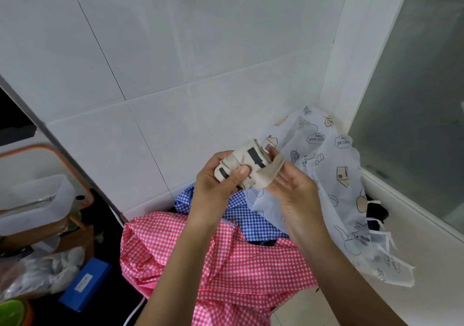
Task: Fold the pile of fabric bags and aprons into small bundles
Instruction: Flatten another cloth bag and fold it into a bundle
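Observation:
A small beige fabric bundle with black markings (251, 161) is held up in front of the tiled wall. My left hand (216, 187) grips its left side, thumb pressed across the front. My right hand (293, 192) has a beige strap of the bundle looped over its fingers. Below lie a pink checked apron (226, 263), a blue checked cloth (251, 215) and a white printed apron (334, 175) spread towards the right corner.
White tiled wall (175, 74) behind. A frosted glass pane (414, 100) stands on the right above a white ledge (414, 238). At the left are a white container (35, 197), a blue box (85, 284) and plastic bags (37, 273).

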`<state>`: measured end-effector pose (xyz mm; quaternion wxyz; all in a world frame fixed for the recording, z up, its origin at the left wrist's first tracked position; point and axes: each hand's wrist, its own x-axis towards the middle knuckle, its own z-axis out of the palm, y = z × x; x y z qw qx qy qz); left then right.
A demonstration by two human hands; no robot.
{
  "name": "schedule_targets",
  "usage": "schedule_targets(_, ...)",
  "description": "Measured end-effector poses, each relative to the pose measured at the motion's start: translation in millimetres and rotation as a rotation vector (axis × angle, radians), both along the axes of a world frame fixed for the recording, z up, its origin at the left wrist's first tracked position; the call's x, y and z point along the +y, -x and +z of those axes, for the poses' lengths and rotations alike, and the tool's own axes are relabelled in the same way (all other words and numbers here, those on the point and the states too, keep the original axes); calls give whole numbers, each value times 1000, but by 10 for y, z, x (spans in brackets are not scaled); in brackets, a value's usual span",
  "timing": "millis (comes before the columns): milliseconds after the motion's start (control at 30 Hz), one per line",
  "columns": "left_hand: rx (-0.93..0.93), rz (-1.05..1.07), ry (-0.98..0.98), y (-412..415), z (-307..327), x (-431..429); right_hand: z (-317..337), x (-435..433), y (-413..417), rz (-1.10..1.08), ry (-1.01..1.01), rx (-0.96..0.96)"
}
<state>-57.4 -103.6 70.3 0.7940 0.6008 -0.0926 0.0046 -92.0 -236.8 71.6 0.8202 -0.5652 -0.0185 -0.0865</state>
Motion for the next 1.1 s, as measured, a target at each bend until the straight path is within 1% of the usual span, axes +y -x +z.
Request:
schedule_targets(67, -38, -40, -100, 16, 52, -5, -20, 9, -8, -130, 18, -23)
schedule_targets(133, -45, -102, -174, 28, 66, 13, -7, -21, -24, -173, 96, -53)
schedule_targets(200, -31, -160, -254, 16, 78, 67, 11, -93, -31, -125, 171, -60)
schedule_targets(300, -43, -262, -446, -34, 118, 167, -18, -183, -29, -18, 257, -39)
schedule_targets(367, -58, -309, -528, -45, 161, 189, -58, -226, -51, 30, 339, -54)
schedule_targets(633, -21, -370, -772, -24, 233, 184, -96, -388, -96, 214, 517, -273)
schedule_targets(700, -16, -370, -768, -12, 233, 179, -79, -449, -137, 237, 561, -260)
schedule_targets(800, -63, -409, -709, -13, 247, 212, -41, -487, -187, 313, 619, -229)
schedule_targets(900, -77, -447, -664, -14, 251, 222, 19, -492, -211, 357, 724, -273)
schedule_targets(1100, 47, -561, -653, -37, 238, 273, 252, -524, -264, 429, 945, -369)
